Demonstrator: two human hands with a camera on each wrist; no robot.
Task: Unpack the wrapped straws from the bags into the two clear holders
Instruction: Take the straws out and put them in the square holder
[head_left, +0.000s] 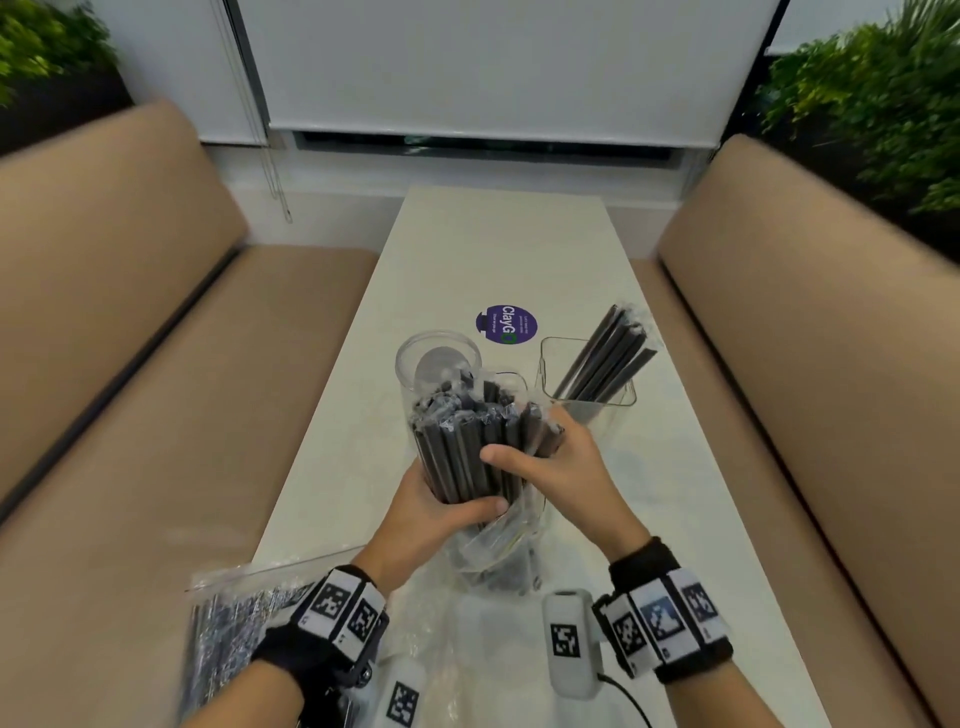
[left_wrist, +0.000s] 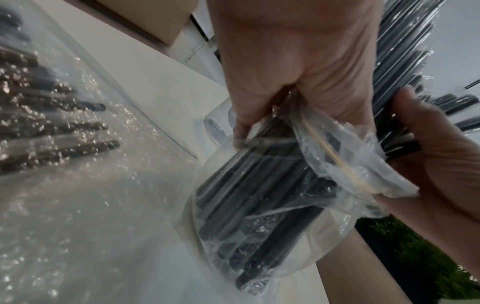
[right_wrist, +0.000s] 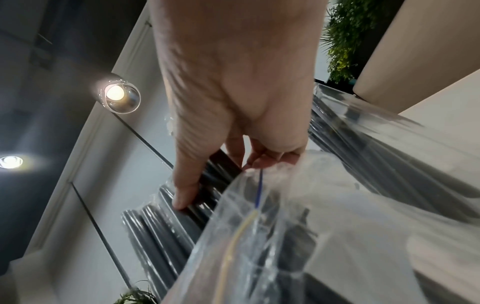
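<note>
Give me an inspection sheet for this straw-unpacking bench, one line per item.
Surface: pale table, purple sticker on it.
Job's things: straw bundle half out of its bag; round holder behind it; square holder has straws; another bag at left.
Clutter: nothing seen.
Hands: left hand and right hand both grip the bundle.
Cables: black lead by right wrist.
Surroundings: tan benches, plants.

Bare desk (head_left: 498, 249) lies open beyond the round holder (head_left: 439, 358) and square holder (head_left: 587, 384), which stand near each other mid-desk with a narrow gap between. A bag of straws (head_left: 234, 618) covers the near-left corner; tan benches (head_left: 130, 364) flank both long sides.
</note>
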